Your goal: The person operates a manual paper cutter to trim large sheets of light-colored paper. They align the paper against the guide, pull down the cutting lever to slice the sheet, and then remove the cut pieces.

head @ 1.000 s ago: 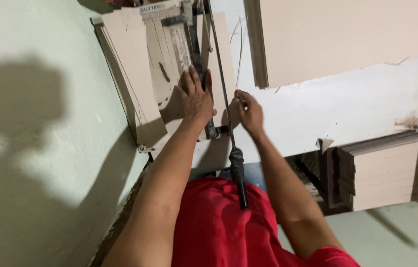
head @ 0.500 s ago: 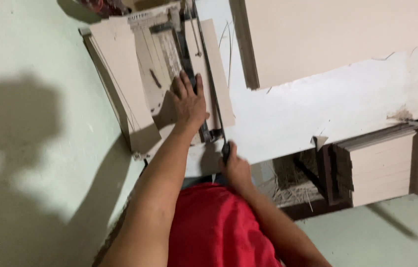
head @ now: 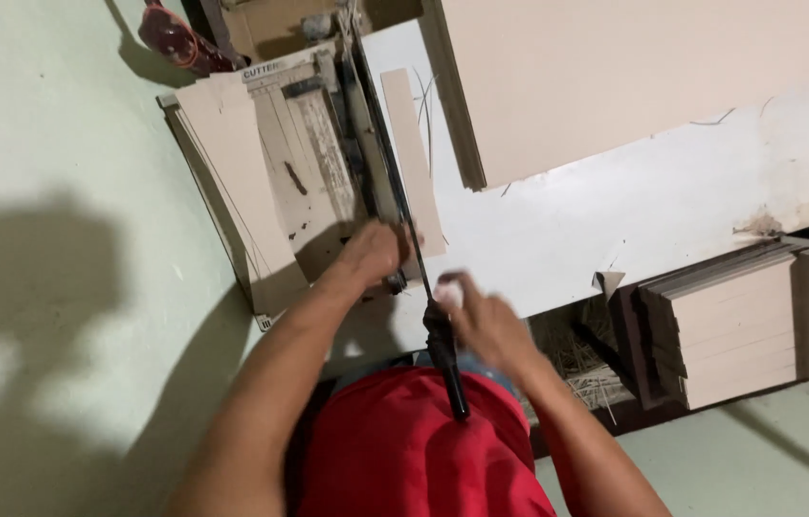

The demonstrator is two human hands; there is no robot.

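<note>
- Hands working at a worn grey-and-beige lever-arm paper cutter with a long black blade arm, the base lying just beyond the left hand.
- Left hand resting palm down on the near end of the cutter base, fingers drawn loosely together and curled; motion blur hiding whether anything is being pinched beneath them.
- Right hand hovering just right of the black padded handle at the blade arm's near end, fingers half curled and blurred; cannot tell whether touching the handle or just beside it.
- Handle pointing back toward the red shirt, crossing between the two forearms.
- Narrow tan cardboard strip lying just beyond the right hand, right of the blade and alongside it, on the white table top.
- Tan cardboard sheet sticking out past the cutter's left edge, beyond and left of the left hand.
- Large tan cardboard sheet spreading far beyond the right hand, covering the table's far side.
- Stack of tan cut boards sitting well off to the right of the right hand, below the table edge, with pale shredded trimmings piled between it and the right forearm.
- Pale green floor stretching left of the left arm, carrying a broad dark shadow.
- Red rounded object showing far beyond the left hand, past the cutter's far corner; kind not clear.
</note>
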